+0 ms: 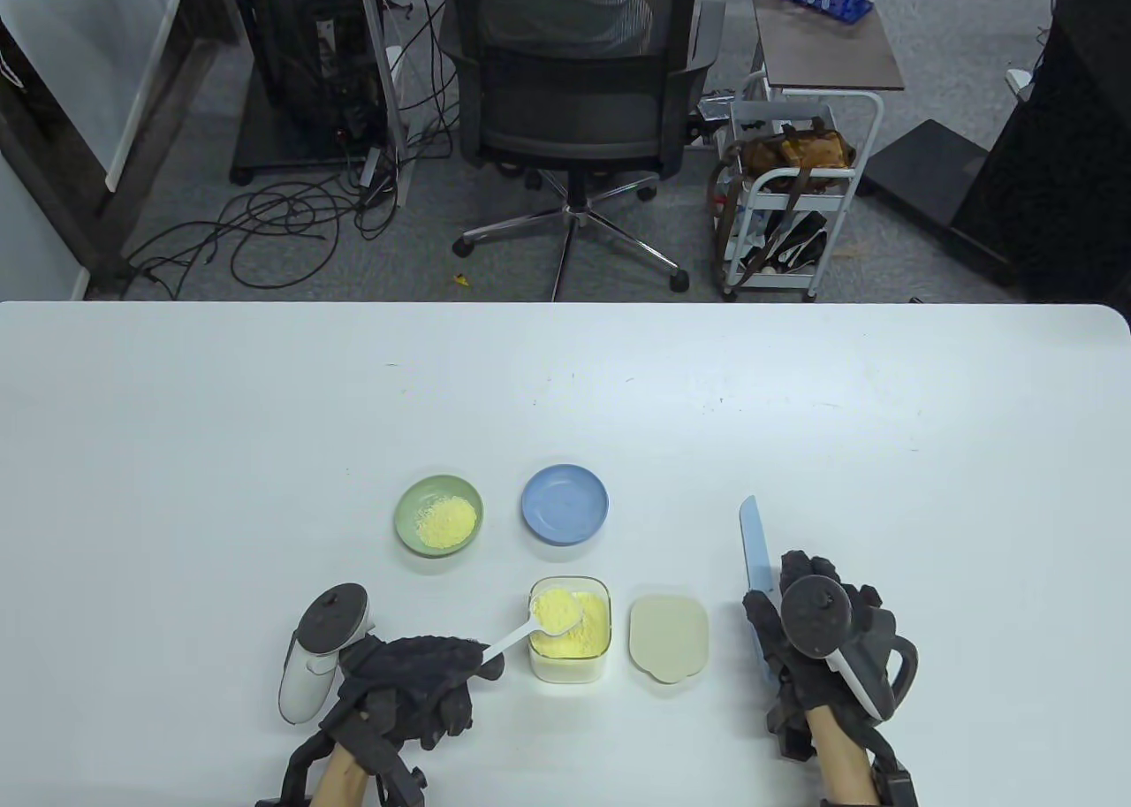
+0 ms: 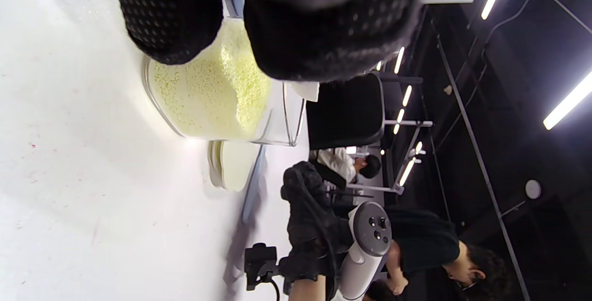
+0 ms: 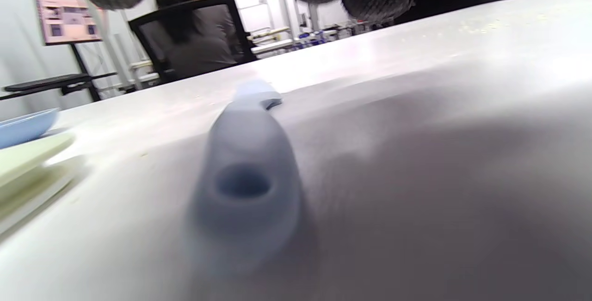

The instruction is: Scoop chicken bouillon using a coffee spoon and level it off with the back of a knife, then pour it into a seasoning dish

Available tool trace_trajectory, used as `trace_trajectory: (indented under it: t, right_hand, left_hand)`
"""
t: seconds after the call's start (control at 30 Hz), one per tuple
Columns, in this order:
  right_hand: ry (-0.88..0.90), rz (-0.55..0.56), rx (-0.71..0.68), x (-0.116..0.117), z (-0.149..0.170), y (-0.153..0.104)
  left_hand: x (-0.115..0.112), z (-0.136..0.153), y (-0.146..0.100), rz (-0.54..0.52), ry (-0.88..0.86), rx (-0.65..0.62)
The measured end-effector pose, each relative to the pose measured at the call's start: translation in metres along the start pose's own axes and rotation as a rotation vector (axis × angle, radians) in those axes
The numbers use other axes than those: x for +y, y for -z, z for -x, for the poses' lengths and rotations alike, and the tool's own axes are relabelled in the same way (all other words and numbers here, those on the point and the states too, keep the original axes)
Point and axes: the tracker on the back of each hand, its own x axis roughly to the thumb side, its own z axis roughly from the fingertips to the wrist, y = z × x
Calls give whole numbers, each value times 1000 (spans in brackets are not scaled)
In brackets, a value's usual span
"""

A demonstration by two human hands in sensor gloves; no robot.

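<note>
White table [image 1: 177,418] w/ office chair [image 1: 570,91] and cart [image 1: 791,206] seen behind. L→R: white spoon [image 1: 530,632] is pinched by left hand [image 1: 406,679], handle gripped by curled fingers, bowl heaped w/ bouillon over clear container [image 1: 570,630]. Green dish [image 1: 439,515] w/ some powder and blue dish [image 1: 564,502] are set just beyond container. Lid [image 1: 669,636] laid beside it. Blue knife [image 1: 754,546] lies flat on table, handle covered by right hand [image 1: 817,648]; grip can't be determined.
</note>
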Motion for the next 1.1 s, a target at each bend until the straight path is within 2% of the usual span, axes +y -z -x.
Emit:
trace_trajectory:
  t: [0.1, 0.23, 0.53, 0.83, 0.93, 1.0, 1.1]
  right_hand:
    - [-75, -68, -66, 8, -4, -6]
    - [-77, -74, -131, 14, -6, -12]
    - [-41, -58, -201, 11, -7, -21]
    - [1, -81, -211, 11, -3, -24]
    - [16, -89, -210, 11, -1, -24]
    - [33, -110, -207, 11, 0, -23]
    - [45, -126, -205, 12, 2, -23]
  left_hand:
    - [0, 0, 0, 6, -10, -7]
    - [2, -1, -1, 0, -38, -31]
    - [27, -5, 7, -153, -138, -37]
    - [45, -34, 44, -282, -10, 42]
    - [48, -40, 57, -344, 113, 114]
    - [49, -44, 66, -336, 228, 168]
    - [49, -44, 72, -347, 290, 192]
